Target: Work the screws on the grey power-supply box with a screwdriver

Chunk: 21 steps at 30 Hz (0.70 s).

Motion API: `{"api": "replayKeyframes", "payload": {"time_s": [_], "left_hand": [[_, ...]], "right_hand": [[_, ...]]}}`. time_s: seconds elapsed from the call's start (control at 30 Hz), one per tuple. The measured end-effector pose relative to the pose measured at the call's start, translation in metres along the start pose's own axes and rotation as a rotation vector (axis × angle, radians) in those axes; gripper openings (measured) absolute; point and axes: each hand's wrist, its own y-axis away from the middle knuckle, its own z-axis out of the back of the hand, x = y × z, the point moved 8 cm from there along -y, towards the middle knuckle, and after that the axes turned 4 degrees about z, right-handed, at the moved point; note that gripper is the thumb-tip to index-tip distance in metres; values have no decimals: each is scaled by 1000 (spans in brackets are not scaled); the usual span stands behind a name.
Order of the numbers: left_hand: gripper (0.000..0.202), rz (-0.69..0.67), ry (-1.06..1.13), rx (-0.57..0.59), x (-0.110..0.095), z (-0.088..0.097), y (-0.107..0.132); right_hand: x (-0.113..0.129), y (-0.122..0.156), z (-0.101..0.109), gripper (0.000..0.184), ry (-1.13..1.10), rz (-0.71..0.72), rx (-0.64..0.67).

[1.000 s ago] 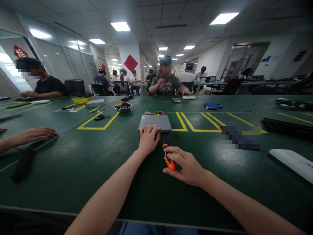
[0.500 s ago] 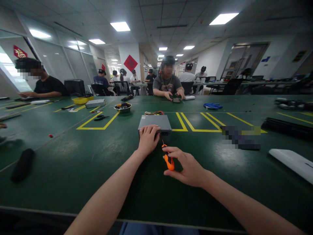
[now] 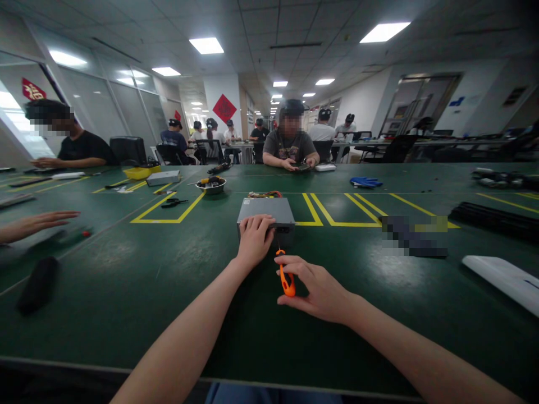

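A grey metal box with coloured wires at its back lies on the green table in front of me. My left hand grips its near left corner, fingers curled over the top edge. My right hand is closed round an orange-handled screwdriver, whose thin tip points up at the box's near face.
A neighbour's hand reaches in flat from the left, near a black oblong object. A metal bowl with tools, yellow tray, blue gloves and white panel lie about. Several people sit at the far side.
My right hand has turned the screwdriver slightly and shifted a little left towards the box. The neighbour's hand left the table, then came back in from the left. The person opposite lowered both hands.
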Motion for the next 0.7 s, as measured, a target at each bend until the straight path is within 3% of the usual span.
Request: {"api": "replayKeyframes", "payload": {"time_s": [0.17,0.27,0.53,0.7], "left_hand": [[19,0,-5,-1,-1,1,0],[19,-4,-11,3,-1,0,0],[20,15,-11,-8,0,-1,0],[20,12,-14,-2,0,-1,0]], "right_hand": [[1,-3,-9,51,68,-20,171],[0,-3,-9,49,73,-15,193],[7,6,16,32,147,131,-1],[2,12,32,24,237,118,-73]]}}
